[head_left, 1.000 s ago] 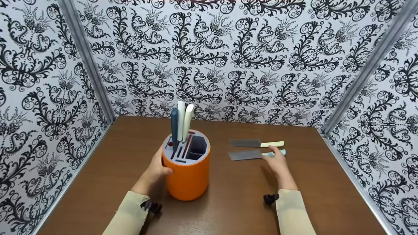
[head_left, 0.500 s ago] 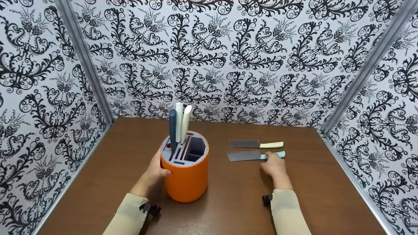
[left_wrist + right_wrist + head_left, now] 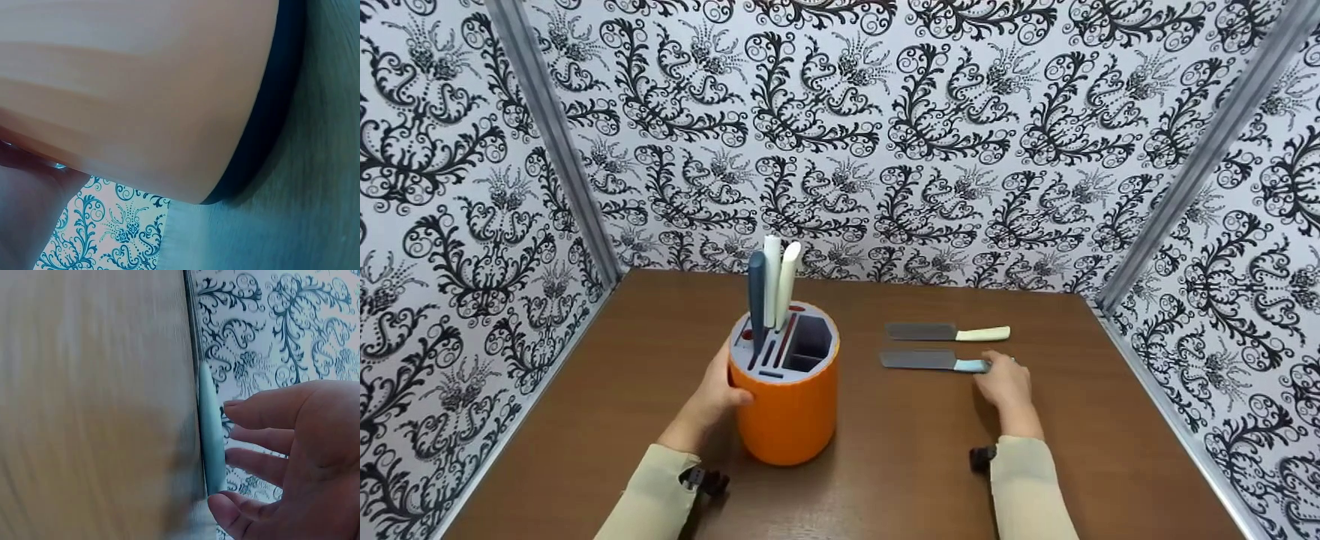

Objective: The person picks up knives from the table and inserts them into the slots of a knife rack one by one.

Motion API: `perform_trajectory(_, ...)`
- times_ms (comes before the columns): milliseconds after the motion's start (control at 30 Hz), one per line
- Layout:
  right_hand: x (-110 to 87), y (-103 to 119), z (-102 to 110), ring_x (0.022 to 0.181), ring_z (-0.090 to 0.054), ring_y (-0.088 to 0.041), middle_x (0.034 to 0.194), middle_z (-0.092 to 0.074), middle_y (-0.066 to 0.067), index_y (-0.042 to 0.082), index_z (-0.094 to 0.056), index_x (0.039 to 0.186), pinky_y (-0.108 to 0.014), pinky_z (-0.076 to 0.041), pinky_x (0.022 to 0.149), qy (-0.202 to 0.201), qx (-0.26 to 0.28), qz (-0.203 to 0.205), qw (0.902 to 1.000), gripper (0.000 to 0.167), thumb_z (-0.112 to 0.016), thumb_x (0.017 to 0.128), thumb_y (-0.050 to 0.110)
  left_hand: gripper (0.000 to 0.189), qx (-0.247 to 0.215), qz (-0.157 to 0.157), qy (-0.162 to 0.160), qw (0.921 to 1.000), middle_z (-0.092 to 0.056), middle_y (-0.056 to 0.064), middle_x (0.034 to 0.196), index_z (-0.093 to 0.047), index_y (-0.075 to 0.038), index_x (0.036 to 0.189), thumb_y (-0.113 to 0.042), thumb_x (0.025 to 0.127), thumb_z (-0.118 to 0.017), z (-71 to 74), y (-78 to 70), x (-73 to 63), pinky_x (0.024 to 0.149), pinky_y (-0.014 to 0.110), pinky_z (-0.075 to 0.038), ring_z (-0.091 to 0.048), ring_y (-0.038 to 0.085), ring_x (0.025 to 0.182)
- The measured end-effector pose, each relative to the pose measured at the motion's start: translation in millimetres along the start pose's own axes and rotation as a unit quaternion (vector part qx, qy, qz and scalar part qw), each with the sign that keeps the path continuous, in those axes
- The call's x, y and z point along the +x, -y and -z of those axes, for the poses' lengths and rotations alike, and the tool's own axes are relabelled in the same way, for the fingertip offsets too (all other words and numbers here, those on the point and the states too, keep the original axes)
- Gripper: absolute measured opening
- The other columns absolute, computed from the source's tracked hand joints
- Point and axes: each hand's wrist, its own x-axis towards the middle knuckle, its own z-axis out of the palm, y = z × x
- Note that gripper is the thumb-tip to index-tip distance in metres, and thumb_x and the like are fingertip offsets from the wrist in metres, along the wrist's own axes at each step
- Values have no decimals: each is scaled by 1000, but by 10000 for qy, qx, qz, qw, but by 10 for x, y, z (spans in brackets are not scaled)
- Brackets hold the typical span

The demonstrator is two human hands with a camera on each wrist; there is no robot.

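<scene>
In the head view, my left hand [image 3: 718, 392] holds the side of an orange knife block [image 3: 789, 424], thumb in front, other fingers hidden behind it. Three handles rise from its slotted grey top: one dark blue [image 3: 756, 296], two whitish [image 3: 780, 285]. My right hand [image 3: 1006, 381] is over the pale blue handle of a wide-bladed knife [image 3: 919, 360] lying on the table. From the right wrist, the pale blue handle [image 3: 211, 430] shows beside my spread fingers; one lower fingertip meets its end, while the upper digit stands slightly off. In the left wrist view the block's wall [image 3: 146, 112] fills most of the picture.
A second knife with a pale yellow-green handle [image 3: 984, 334] lies just behind the blue-handled one, blade pointing left. The brown table [image 3: 885, 480] is bounded by patterned walls [image 3: 840, 150] at the back and sides.
The blue-handled knife has turned to lie nearly parallel with the other knife. My right hand has shifted right along its handle. The left hand stays on the block.
</scene>
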Motion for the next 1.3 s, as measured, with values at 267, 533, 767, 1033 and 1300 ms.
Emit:
perform_trajectory(267,-20,-116,55,126,-57,-53,135,-70,-24,2,-67,139,-67,-33,119,-199,151,-305,9992,45,-65,95,10,125,25,146,49,9999,-44,14,167,-20,-21,171,-65,76,-88,5,-11,-6,122,28,-43,-52,23,144)
perform_trajectory(533,-75,-197,138,133,-50,-60,147,-60,-29,2,-65,142,-66,-48,108,363,277,-794,9958,49,-73,96,13,125,16,35,51,10000,-46,13,165,-20,-17,171,-64,77,-88,-6,-14,-9,121,29,-44,-53,24,143)
perform_trajectory(767,-62,-216,166,131,-55,-54,143,-63,-29,0,-69,136,-62,-51,106,790,437,-504,9946,46,-77,92,5,127,44,-24,24,10000,-46,11,166,-20,-17,171,-65,76,-88,3,-3,-5,121,27,-43,-53,20,144)
perform_trajectory(1033,-81,-258,167,100,-67,-33,113,-76,-17,5,-80,107,-51,-58,88,954,650,318,9928,28,-85,80,1,127,-20,-50,-78,10000,-52,6,161,-22,-13,170,-65,75,-89,-14,30,-1,118,26,-45,-56,18,139)
perform_trajectory(1300,-99,-355,373,81,-62,-12,92,-77,-7,4,-81,100,-28,-52,76,694,1630,1312,9754,24,-85,76,7,127,43,53,-16,10000,-45,11,166,-20,-18,171,-67,75,-88,7,-9,-15,120,28,-44,-54,21,143)
